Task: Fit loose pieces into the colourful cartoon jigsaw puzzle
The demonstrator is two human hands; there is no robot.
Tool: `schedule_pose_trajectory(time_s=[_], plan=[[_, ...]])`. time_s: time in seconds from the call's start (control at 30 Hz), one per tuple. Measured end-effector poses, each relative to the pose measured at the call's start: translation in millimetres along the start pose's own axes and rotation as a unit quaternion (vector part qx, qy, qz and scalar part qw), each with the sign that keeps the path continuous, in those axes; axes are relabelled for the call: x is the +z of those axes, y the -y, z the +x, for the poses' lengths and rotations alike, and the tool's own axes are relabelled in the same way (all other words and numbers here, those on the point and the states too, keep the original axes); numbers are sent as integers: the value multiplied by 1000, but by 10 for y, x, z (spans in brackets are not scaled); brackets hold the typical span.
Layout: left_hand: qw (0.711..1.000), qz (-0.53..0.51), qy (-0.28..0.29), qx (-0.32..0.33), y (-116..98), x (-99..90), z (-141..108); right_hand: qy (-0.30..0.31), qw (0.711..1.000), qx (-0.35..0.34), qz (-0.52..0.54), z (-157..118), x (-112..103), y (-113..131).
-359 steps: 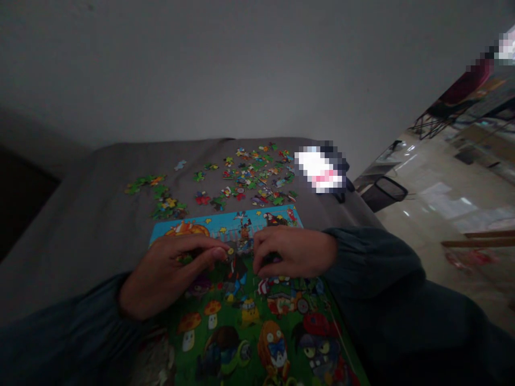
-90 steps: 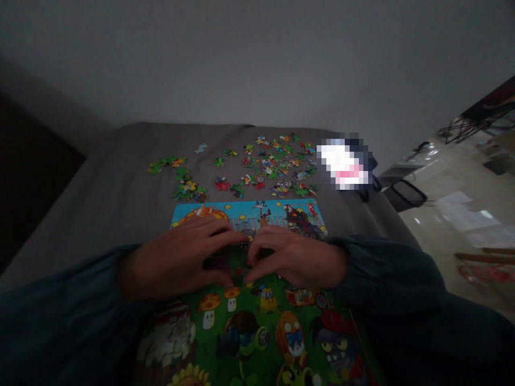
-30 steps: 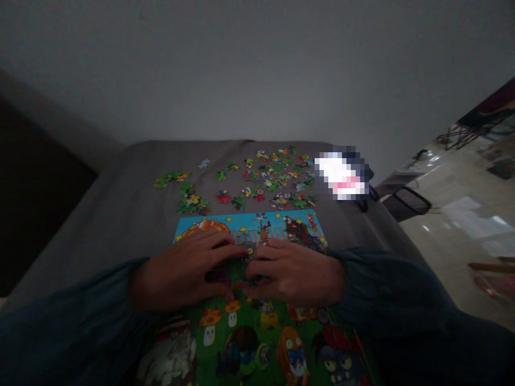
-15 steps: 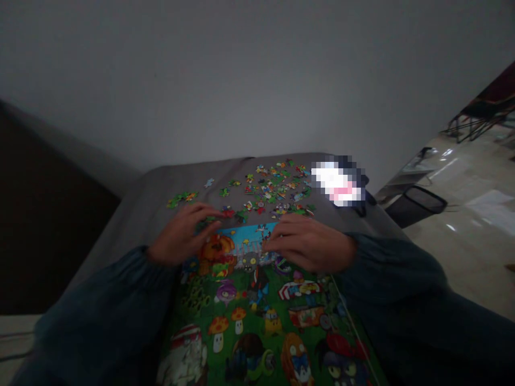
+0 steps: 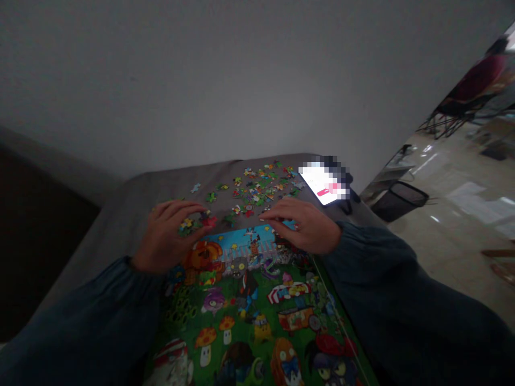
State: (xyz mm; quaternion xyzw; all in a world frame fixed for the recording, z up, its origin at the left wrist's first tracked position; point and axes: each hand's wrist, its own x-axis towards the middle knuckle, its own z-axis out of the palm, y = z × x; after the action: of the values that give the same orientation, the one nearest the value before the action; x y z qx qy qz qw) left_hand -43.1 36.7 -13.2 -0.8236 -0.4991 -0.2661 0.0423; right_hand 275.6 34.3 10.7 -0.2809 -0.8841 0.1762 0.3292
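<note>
A colourful cartoon picture sheet (image 5: pixel 249 300) with a green ground and a blue sky strip lies on the grey cloth. Beyond its top edge are scattered loose puzzle pieces (image 5: pixel 257 187). At the sheet's upper left, my left hand (image 5: pixel 169 233) has its thumb and fingers apart, near a red piece (image 5: pixel 209 221). My right hand (image 5: pixel 303 224) is over the upper right edge, thumb and forefinger pinched together on a small thin piece (image 5: pixel 263 218), dim and hard to make out.
A lit phone or tablet (image 5: pixel 324 185), partly pixelated, rests at the right back of the grey cloth (image 5: pixel 140 195). Behind stands a grey wall (image 5: pixel 241 80). A dark mesh-backed chair (image 5: pixel 400 201) is on the shiny floor at the right.
My right hand has lifted off the picture's top part and moved toward the loose pieces. My left hand has opened slightly wider. The whole view has shifted a little.
</note>
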Motion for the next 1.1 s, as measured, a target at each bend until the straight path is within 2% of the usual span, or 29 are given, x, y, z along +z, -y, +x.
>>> schedule_pose_trajectory(time_s=[0.07,0.2,0.33,0.4,0.53,0.6,0.67,0.77,0.83,1.0,1.03,1.1], plan=[[998,-58,2,25,-197,-119,-86,34,991,70,104,5,36,105],[985,-126,17,116,-619,-198,-251,135,936,159,283,-28,239,331],[971,-166,52,163,-821,-143,-335,139,904,185,360,-48,362,437],[968,-187,71,153,-808,-130,-355,139,907,175,358,-24,271,371],[982,-163,58,79,-575,-145,-340,148,938,144,278,18,-168,17],[992,-106,33,66,-402,-146,-313,190,945,143,224,-2,-368,-172],[997,-46,6,69,-246,-140,-289,252,928,180,206,-47,-473,-302],[995,-17,-20,94,-121,-136,-276,309,891,245,225,-108,-480,-358],[994,-37,-33,101,-119,-142,-274,321,886,251,221,-117,-460,-332],[993,-65,-44,90,-165,-148,-272,349,910,134,177,-69,-507,-249],[994,-64,-37,83,-158,-142,-276,361,908,120,175,-65,-515,-238],[994,-71,-21,77,-131,-125,-286,401,886,131,194,-72,-506,-214]])
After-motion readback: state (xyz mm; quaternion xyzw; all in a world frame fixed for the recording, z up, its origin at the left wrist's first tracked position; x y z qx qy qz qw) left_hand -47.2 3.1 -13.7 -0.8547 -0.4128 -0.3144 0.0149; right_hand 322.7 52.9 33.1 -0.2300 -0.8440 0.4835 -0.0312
